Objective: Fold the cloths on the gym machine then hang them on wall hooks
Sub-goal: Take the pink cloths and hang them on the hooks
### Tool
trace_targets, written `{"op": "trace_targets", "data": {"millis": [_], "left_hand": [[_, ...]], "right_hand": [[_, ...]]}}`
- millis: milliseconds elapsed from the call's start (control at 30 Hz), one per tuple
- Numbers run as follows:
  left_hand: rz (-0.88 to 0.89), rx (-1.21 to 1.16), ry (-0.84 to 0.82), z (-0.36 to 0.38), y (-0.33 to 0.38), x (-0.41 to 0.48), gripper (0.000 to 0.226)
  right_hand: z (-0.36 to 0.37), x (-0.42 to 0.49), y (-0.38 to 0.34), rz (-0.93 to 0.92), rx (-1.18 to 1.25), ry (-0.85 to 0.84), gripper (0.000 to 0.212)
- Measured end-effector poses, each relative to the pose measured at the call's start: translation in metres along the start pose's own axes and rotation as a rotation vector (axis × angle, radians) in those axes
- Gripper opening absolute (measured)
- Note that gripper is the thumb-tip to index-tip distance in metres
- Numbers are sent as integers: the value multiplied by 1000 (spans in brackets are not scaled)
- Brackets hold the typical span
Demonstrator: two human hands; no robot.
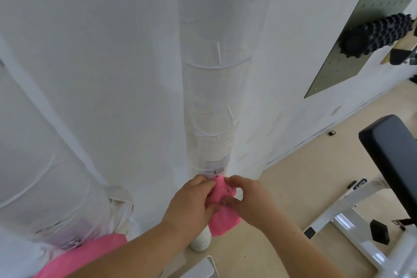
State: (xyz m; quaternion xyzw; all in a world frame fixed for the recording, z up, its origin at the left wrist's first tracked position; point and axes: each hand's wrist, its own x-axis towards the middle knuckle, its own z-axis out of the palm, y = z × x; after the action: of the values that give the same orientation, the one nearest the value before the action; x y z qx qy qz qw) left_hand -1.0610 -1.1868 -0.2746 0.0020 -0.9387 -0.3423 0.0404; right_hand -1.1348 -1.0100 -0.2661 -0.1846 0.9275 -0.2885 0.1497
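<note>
A folded pink cloth [222, 216] hangs against the white wrapped pipe [211, 101] on the wall, its top edge up at a small hook [219, 171]. My left hand [191, 201] grips the cloth's left side. My right hand [242, 196] pinches its upper right part, thumb and fingers curled round the fabric. A second pink cloth [90, 253] hangs at the lower left below another metal hook [72, 244], partly covered by my left forearm.
A gym bench with a black pad [392, 153] and white frame [352, 216] stands at the right on the beige floor. A grey pegboard [352, 47] on the wall holds a black spiked foam roller [376, 36]. Another wrapped white pipe [40, 165] runs at the left.
</note>
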Motion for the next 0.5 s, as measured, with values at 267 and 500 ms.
{"op": "trace_targets", "data": {"millis": [267,500], "left_hand": [[6,80,77,13,-7,10,14],[-84,-84,82,17,-8,1,27]], "right_hand": [[32,-1,11,-72,57,226,29],[11,-11,6,16,116,3,62]]}}
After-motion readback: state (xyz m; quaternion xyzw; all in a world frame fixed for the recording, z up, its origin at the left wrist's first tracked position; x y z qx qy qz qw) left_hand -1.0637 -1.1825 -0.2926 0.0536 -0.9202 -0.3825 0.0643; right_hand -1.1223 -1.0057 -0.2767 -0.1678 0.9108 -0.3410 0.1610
